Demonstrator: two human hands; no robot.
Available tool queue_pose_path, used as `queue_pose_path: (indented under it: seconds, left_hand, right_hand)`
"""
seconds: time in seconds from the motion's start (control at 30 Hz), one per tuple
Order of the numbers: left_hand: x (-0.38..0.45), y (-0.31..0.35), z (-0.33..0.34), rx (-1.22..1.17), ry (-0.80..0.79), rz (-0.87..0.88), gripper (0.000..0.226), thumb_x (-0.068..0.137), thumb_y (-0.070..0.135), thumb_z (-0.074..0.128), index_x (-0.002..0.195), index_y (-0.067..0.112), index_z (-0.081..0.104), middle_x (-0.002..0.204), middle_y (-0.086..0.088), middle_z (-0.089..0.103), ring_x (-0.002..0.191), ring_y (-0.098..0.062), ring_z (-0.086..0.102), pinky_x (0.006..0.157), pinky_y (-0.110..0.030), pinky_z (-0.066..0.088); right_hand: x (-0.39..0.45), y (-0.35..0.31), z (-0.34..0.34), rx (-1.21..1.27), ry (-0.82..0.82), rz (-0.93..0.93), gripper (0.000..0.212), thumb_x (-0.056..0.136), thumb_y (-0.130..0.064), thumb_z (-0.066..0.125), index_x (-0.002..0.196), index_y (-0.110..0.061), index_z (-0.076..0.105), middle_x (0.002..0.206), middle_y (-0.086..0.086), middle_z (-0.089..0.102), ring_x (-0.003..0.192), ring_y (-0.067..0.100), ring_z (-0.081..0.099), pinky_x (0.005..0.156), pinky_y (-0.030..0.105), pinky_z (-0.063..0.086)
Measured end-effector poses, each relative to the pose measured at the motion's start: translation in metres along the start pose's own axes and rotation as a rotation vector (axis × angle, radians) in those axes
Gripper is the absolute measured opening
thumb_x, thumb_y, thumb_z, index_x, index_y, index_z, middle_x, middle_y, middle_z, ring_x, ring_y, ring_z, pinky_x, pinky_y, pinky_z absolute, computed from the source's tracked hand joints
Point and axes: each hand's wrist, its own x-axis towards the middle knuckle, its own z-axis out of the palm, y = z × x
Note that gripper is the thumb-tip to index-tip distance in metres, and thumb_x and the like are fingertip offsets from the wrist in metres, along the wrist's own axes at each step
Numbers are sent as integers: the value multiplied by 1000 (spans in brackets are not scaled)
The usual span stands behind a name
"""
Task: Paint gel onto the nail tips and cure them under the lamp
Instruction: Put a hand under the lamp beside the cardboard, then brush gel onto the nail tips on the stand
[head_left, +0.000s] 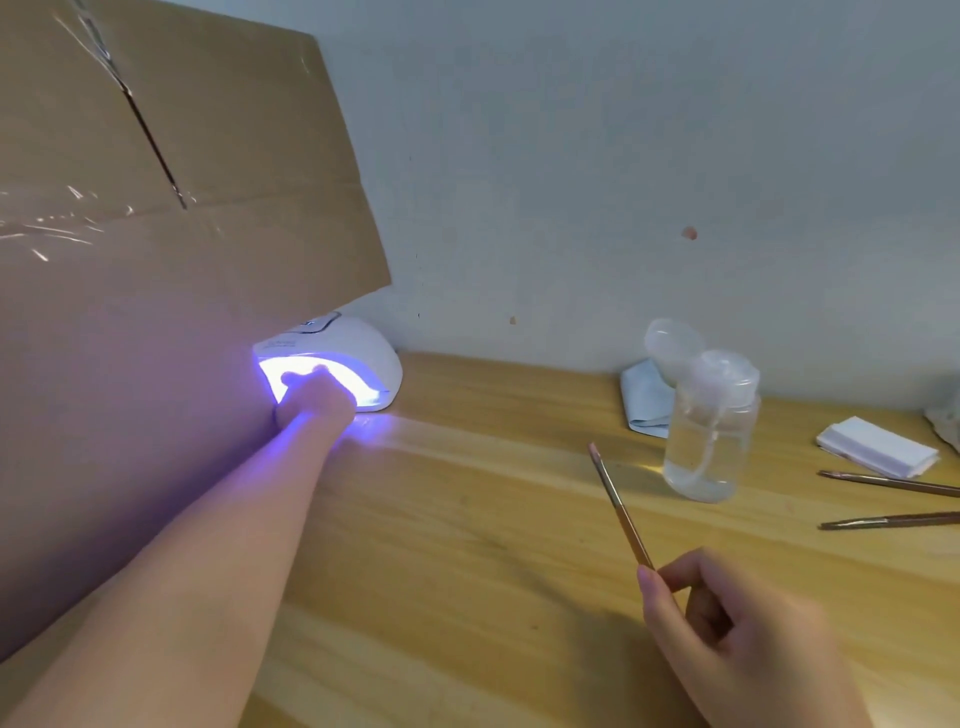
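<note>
Looks like we're mid-cure: left hand (311, 397) is tucked in the lit UV lamp (332, 358) at the far left, fingers and nail tips hidden so can't tell its grip, while the right hand (737, 634) pinches a gel brush (621, 506) above the surface (467, 545), probably more coats left.

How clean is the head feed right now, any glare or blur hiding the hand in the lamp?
Head view: the lit lamp blows out its opening to white-violet, so the left hand shows only as a silhouette and its fingers and any nail tips are unreadable; violet spill tints the cardboard; the right hand holding the brush is soft with blur; wide-angle bending at the edges.
</note>
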Motion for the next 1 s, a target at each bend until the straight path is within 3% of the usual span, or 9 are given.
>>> queue_pose_path:
  seconds: [0.1,0.23,0.4,0.53,0.63,0.73,0.8,0.9,1.0]
  left_hand:
    - [-5,-6,0,118,49,70,48,85,16,55,133,13,49,140,-6,43,122,-19,48,90,-25,42]
    - [-22,-6,-1,149,36,136,36,88,8,52,123,9,60,130,-19,54,114,-33,55,86,-38,50]
    - [-64,-19,-13,227,-60,229,39,92,14,47,127,26,58,129,-11,53,109,-30,56,83,-36,51]
    - [-105,-37,-23,247,-85,330,34,94,17,41,109,33,67,130,-5,59,95,-25,64,82,-34,53]
    - [-131,-47,-29,217,-52,358,32,95,20,45,109,37,68,120,2,65,100,-23,63,83,-34,51]
    - [-138,-49,-32,69,55,347,5,88,19,55,91,23,56,91,0,67,82,-26,60,69,-35,46]
    - [-139,-44,-34,19,89,292,22,84,34,62,89,20,45,77,2,58,74,-26,58,62,-33,42]
    - [-138,-42,-32,-23,106,272,45,77,56,66,88,20,42,75,5,58,66,-20,58,55,-30,40]
    - [-131,-48,-28,-78,115,284,43,76,51,72,82,23,40,81,3,66,67,-19,58,56,-31,44]
  right_hand:
    - [-1,1,1,8,2,-5,31,69,-18,79,53,-28,55,36,-15,36,42,3,40,51,19,37]
    - [0,0,1,13,-40,58,27,73,-27,75,55,-28,54,40,-13,42,51,5,46,46,24,35]
    - [-1,-4,-3,-7,-55,90,24,77,-40,65,60,-28,54,49,-16,50,62,6,49,49,28,37]
    - [0,-9,-8,-50,-66,90,25,80,-45,60,64,-28,51,52,-15,52,50,11,45,46,26,33]
    - [6,-14,-19,-179,-117,84,26,84,-46,57,69,-25,52,51,-8,52,54,11,49,48,28,35]
    - [18,-20,-41,-268,-109,70,23,86,-42,58,68,-28,53,57,-9,55,61,14,55,50,26,39]
    - [23,-24,-55,-262,-138,86,23,86,-41,57,69,-27,55,60,-8,57,57,14,58,53,27,48]
    - [20,-26,-73,-252,-182,104,21,86,-42,56,71,-28,57,60,-7,59,56,15,60,59,33,54]
    - [5,-17,-93,-286,-188,98,21,87,-43,58,72,-28,59,60,-6,58,55,12,58,58,32,53]
